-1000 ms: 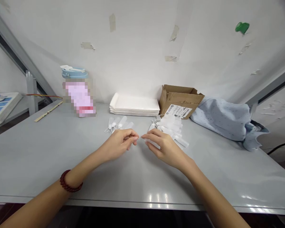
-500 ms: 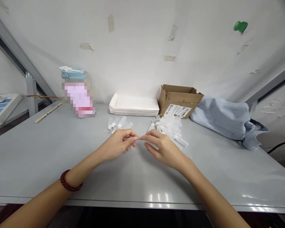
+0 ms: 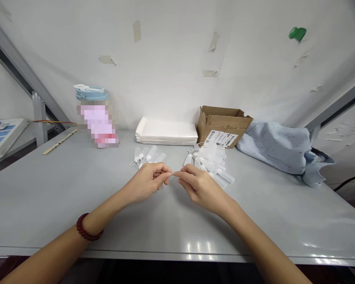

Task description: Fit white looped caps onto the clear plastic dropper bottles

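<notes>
My left hand point(image 3: 150, 179) and my right hand point(image 3: 199, 185) meet above the middle of the table, fingertips almost touching. Each is closed in a pinch around something tiny between them, too small to name. Behind my left hand lies a small group of translucent white plastic pieces point(image 3: 149, 153) with thin loops. A larger heap of similar translucent pieces point(image 3: 210, 157) lies just beyond my right hand, partly hidden by it. A dark red beaded bracelet point(image 3: 88, 227) circles my left wrist.
At the back of the grey table point(image 3: 154, 228) lies a stack of white envelopes point(image 3: 167, 132). An open cardboard box point(image 3: 221, 128) stands beside it, then a crumpled light blue cloth point(image 3: 275, 148). A blurred pink object point(image 3: 97, 122) with a blue lid point(image 3: 91, 93) is at back left.
My hands stay pinched together at nearly the same spot, with only slight shifts of the right fingers. The whole view has moved a little.
</notes>
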`<state>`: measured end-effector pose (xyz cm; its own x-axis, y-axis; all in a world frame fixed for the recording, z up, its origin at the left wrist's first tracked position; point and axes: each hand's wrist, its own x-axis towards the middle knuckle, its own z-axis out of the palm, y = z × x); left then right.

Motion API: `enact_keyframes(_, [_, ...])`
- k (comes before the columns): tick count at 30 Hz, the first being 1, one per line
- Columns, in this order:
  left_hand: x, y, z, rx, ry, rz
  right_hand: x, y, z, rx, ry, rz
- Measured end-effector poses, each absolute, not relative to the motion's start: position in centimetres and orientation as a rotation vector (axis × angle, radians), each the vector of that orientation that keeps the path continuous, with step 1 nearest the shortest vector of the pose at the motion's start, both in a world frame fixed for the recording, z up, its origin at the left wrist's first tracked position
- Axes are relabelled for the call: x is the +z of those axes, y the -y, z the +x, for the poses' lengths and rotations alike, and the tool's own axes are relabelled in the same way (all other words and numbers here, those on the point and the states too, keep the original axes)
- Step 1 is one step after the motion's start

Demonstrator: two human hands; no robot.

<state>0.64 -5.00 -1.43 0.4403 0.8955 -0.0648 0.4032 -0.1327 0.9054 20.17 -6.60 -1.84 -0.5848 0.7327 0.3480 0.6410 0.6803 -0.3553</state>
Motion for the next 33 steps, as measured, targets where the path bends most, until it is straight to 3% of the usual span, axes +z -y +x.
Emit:
enact_keyframes(16, [-1.8, 4.8, 0.3, 0.593, -1.136, 1.878, -2.6, 7.0, 19.4, 0.071, 2.454, -1.013])
enact_keyframes(28, [-0.4, 5.2, 0.0, 0.953, -1.229, 1.937, -2.3, 6.0, 20.4, 0.092, 2.099, -1.034])
enact_keyframes(33, [0.4, 4.9, -0.6, 0.883, -1.189, 1.81, -2.4, 5.9, 20.3, 0.02, 2.046, -0.871])
